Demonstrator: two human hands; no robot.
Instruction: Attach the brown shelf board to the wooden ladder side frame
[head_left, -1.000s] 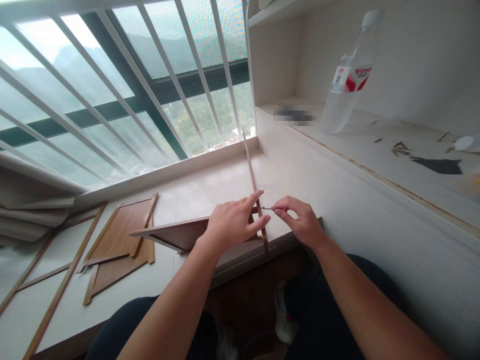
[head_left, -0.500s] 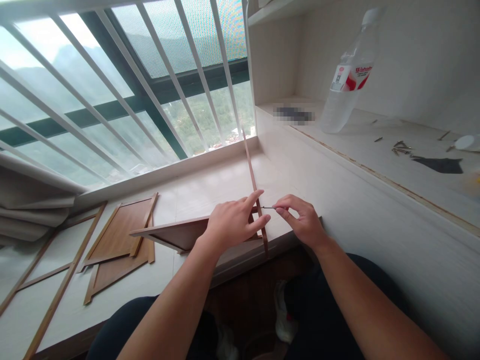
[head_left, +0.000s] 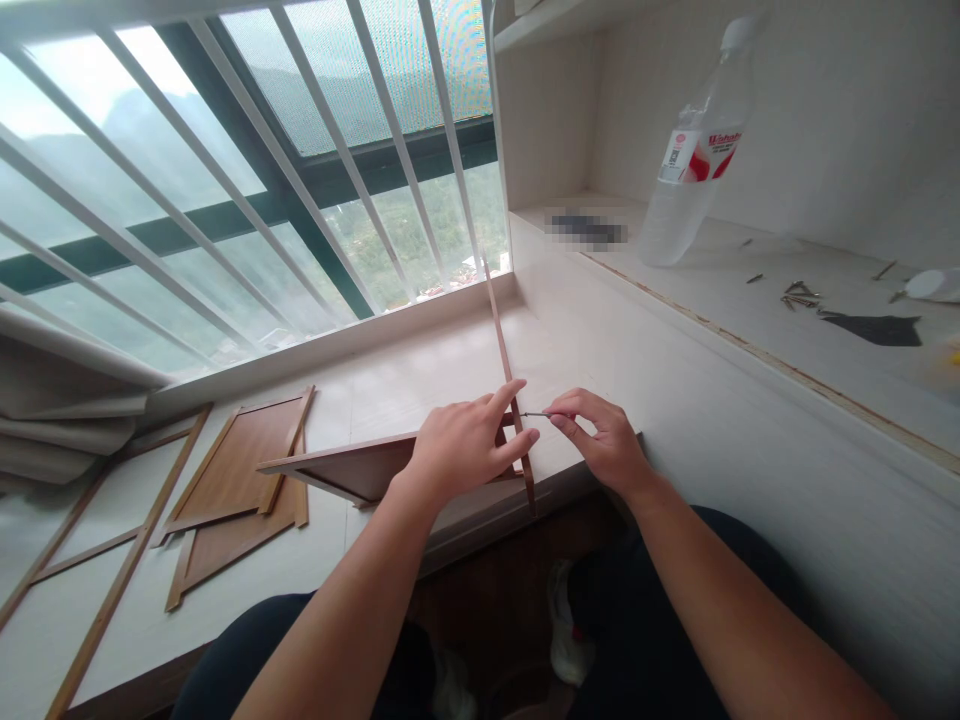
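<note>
right fingers (head_left: pixel 574 403) pinching metal rod (head_left: pixel 535 414), left fingers (head_left: pixel 508 393) spread over panel (head_left: pixel 358 468), grip hidden; shelved bottle (head_left: pixel 679 205), screws (head_left: pixel 799 292)

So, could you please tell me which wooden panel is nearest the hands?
The panel partly covered by the left hand, beside the long wooden strip; the other two panels lie overlapping, farther left.

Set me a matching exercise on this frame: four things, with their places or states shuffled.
1. Left hand
2. Right hand
3. Bottle
4. Curtain

A. On the shelf
B. Pinching a thin rod
C. At the picture's left edge
D. Over one end of a wooden panel

Pairs: 1-D, 2-B, 3-A, 4-C
</note>
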